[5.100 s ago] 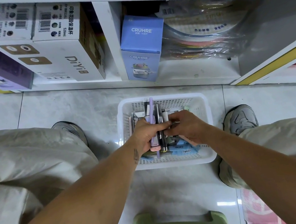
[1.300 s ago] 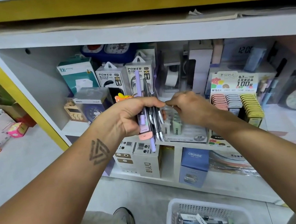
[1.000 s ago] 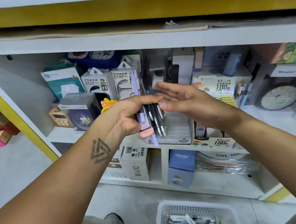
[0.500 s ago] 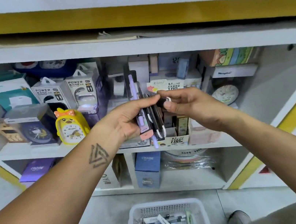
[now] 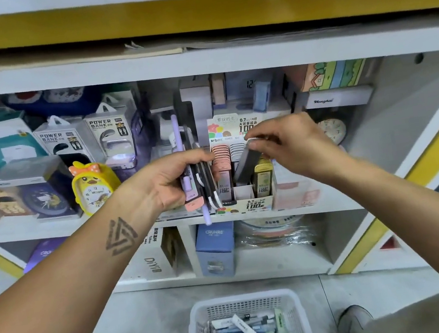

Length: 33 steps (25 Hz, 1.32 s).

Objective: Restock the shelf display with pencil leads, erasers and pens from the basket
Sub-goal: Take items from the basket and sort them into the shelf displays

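My left hand point(image 5: 168, 182) grips a bundle of stationery point(image 5: 199, 180): a lilac pen, a pink case and several dark lead cases, held upright in front of the middle shelf. My right hand point(image 5: 292, 144) pinches one dark grey lead case point(image 5: 246, 162), tilted, its lower end over the middle column of the pencil lead display box point(image 5: 258, 203). That box holds a pink row, a grey row and a yellow row of cases. The white basket point(image 5: 201, 328) on the floor below holds several pens and erasers.
On the middle shelf left of the display stand a yellow duck alarm clock point(image 5: 93, 186) and power bank boxes point(image 5: 111, 134). A round clock point(image 5: 332, 129) sits to the right. A blue CRUHRE box point(image 5: 216, 249) is on the lower shelf. My shoes flank the basket.
My right hand has pulled one dark lead case out of the bundle and carried it right and down to the display box. The view shifted slightly; my left hand keeps the bundle.
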Each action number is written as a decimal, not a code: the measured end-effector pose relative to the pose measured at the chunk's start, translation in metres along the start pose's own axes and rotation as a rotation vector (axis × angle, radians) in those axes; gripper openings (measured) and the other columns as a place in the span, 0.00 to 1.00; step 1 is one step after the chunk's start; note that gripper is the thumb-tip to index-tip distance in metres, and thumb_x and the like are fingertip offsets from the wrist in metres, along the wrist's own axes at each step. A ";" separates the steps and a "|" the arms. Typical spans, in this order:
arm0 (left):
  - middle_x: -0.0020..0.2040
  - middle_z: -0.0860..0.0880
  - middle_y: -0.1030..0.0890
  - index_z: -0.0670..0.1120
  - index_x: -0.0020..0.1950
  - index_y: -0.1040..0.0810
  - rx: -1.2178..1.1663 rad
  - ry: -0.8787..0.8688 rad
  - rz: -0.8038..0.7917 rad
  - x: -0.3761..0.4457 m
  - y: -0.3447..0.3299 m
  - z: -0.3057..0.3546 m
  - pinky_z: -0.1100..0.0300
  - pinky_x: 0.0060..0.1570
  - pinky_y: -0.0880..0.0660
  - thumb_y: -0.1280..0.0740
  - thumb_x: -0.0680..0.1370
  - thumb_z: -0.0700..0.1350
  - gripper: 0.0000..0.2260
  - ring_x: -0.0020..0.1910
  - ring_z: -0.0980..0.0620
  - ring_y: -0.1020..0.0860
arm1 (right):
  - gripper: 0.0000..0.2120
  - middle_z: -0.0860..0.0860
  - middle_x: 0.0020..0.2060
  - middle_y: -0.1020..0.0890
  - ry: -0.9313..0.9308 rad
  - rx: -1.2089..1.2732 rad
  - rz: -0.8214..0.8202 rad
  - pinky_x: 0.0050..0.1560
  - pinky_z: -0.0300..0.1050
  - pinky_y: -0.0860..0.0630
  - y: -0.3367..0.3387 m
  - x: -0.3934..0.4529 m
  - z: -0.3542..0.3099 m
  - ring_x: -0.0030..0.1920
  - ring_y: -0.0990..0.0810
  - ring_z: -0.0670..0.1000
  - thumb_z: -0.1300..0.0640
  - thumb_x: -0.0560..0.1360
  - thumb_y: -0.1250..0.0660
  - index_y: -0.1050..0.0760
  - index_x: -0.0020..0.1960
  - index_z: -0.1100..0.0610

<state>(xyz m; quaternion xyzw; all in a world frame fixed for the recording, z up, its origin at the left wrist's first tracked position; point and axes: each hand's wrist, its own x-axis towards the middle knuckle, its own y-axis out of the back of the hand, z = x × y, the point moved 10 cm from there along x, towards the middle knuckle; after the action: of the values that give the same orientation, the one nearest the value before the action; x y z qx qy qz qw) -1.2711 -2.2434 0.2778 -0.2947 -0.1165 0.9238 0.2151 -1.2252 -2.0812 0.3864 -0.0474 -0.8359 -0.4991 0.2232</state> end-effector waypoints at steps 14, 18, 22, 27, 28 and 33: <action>0.37 0.39 0.16 0.36 0.37 0.16 -0.019 -0.004 -0.013 -0.004 -0.001 0.001 0.52 0.37 0.17 0.31 0.74 0.34 0.07 0.33 0.45 0.16 | 0.09 0.47 0.48 0.21 0.008 -0.129 0.015 0.50 0.46 0.26 -0.021 0.009 -0.007 0.47 0.23 0.49 0.55 0.80 0.34 0.18 0.58 0.53; 0.37 0.40 0.16 0.37 0.37 0.16 -0.017 -0.008 -0.005 -0.003 0.001 0.000 0.52 0.37 0.17 0.31 0.74 0.34 0.07 0.33 0.45 0.16 | 0.11 0.47 0.52 0.22 -0.011 -0.040 -0.054 0.50 0.36 0.34 -0.016 0.014 -0.005 0.41 0.28 0.38 0.59 0.77 0.33 0.16 0.56 0.53; 0.39 0.39 0.16 0.36 0.42 0.16 -0.017 -0.013 -0.010 -0.003 0.000 0.001 0.50 0.42 0.17 0.30 0.72 0.34 0.03 0.35 0.45 0.16 | 0.10 0.47 0.51 0.17 0.034 -0.019 -0.057 0.55 0.40 0.25 -0.009 0.016 -0.013 0.48 0.21 0.45 0.64 0.75 0.33 0.15 0.51 0.57; 0.41 0.39 0.16 0.35 0.48 0.18 -0.007 -0.012 -0.015 -0.003 0.002 0.001 0.48 0.45 0.18 0.28 0.69 0.35 0.08 0.37 0.44 0.16 | 0.08 0.45 0.47 0.17 -0.061 -0.017 -0.193 0.53 0.47 0.21 -0.018 0.017 -0.003 0.46 0.19 0.46 0.55 0.74 0.27 0.15 0.52 0.55; 0.41 0.39 0.16 0.35 0.48 0.18 -0.005 -0.010 -0.018 -0.002 0.002 0.000 0.48 0.46 0.18 0.28 0.69 0.35 0.08 0.37 0.44 0.16 | 0.09 0.45 0.47 0.18 -0.064 -0.010 -0.218 0.54 0.45 0.21 -0.020 0.017 -0.003 0.47 0.19 0.45 0.54 0.74 0.26 0.16 0.54 0.54; 0.39 0.39 0.16 0.35 0.46 0.18 0.008 -0.009 -0.007 -0.002 0.001 0.000 0.49 0.41 0.17 0.30 0.73 0.35 0.04 0.36 0.45 0.16 | 0.09 0.50 0.45 0.17 0.038 -0.125 -0.123 0.51 0.52 0.22 -0.009 0.022 -0.009 0.46 0.20 0.52 0.53 0.76 0.27 0.16 0.52 0.57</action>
<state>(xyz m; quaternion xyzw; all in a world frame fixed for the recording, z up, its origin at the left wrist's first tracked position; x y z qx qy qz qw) -1.2696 -2.2451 0.2788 -0.2891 -0.1147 0.9248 0.2191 -1.2446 -2.0962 0.3913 -0.0004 -0.8000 -0.5640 0.2047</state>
